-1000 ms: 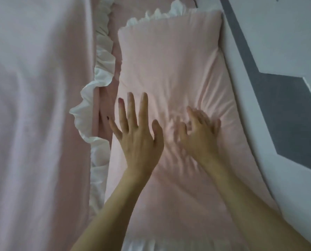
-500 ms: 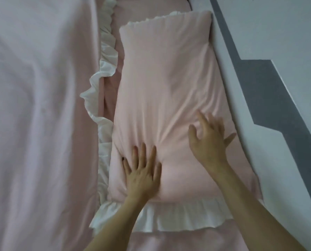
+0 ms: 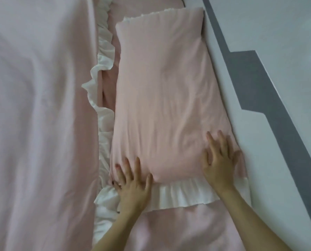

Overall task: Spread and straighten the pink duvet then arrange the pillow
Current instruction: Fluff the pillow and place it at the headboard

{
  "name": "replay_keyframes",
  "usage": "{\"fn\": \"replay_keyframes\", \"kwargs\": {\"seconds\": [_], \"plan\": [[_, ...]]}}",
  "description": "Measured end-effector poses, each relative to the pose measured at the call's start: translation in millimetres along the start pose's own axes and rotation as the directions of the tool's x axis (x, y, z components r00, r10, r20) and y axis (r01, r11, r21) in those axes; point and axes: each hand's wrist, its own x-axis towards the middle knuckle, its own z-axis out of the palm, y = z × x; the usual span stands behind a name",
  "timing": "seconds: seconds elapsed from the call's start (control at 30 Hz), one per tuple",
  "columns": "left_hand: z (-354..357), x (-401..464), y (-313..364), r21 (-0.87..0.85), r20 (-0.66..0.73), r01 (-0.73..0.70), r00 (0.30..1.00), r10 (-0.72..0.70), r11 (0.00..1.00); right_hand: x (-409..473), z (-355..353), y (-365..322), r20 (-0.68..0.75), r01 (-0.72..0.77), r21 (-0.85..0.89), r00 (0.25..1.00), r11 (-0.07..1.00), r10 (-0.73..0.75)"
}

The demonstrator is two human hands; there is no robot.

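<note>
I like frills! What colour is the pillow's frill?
White, on the pink pillow's frill; head view.

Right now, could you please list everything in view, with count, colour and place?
pink fabric pillow: one, pale pink with a white ruffled trim at its near end, lying lengthwise beside the wall.
pink duvet: one, pale pink with a white frilled edge, spread over the left side.
pink bed sheet: one, pink, under the pillow.
wall: one, white with a grey angular band, right.
left hand: one, fingers spread, pressing the pillow's near left corner.
right hand: one, fingers spread, pressing its near right corner.
</note>
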Motion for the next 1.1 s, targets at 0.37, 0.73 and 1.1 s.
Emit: {"fn": "replay_keyframes", "kwargs": {"seconds": [0.37, 0.73, 1.1], "plan": [[-11, -73, -15, 0.126, 0.150, -0.271, 0.956, 0.252, 0.954, -134, 1, 7, 0.266, -0.200, 0.047, 0.947, 0.979, 0.180], [28, -229, 7, 0.168, 0.562, -0.702, 0.645, 0.518, 0.692, -369, -49, 41, 0.149, -0.567, 0.116, 0.822, 0.815, 0.550], [129, -363, 32, 0.008, 0.817, -0.923, 0.228, 0.530, 0.385, -579, -56, 159, 0.023, -0.983, -0.105, 0.147, 0.148, 0.989]]}}
